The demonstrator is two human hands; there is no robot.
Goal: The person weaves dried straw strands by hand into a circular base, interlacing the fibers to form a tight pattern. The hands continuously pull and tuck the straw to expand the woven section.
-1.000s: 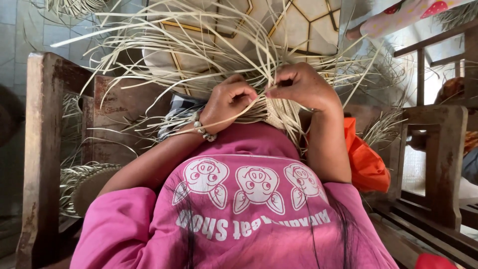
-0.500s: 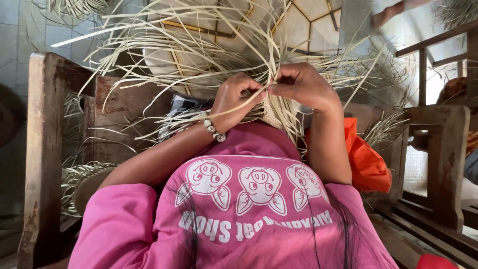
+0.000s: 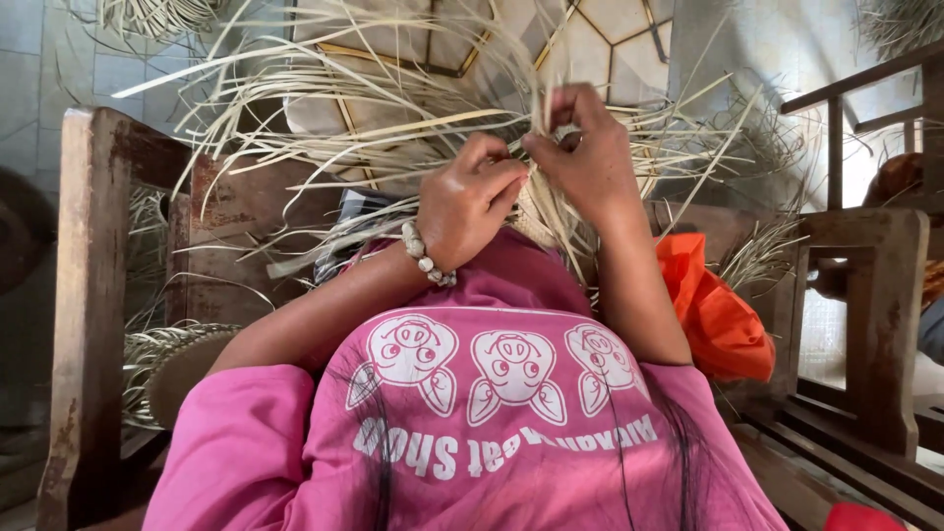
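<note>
A piece of woven pale straw [image 3: 551, 221] rests on my lap, with many long loose strands [image 3: 374, 128] fanning out from it toward the floor. My left hand [image 3: 470, 202], a bead bracelet on its wrist, pinches strands close to the woven edge. My right hand [image 3: 588, 157] is raised just above it, its fingers closed around a few upright strands. The two hands touch at the fingertips. My pink shirt fills the lower part of the view and hides most of the weave.
I sit in a wooden chair with a worn left armrest [image 3: 88, 295] and a right armrest [image 3: 885, 295]. An orange cloth [image 3: 713, 315] lies beside my right arm. More straw bundles [image 3: 147, 354] lie at the left, and tiled floor [image 3: 629, 39] lies ahead.
Both hands have risen away from my body, the right hand pulling strands upward. The left hand has followed close beside it along the weave.
</note>
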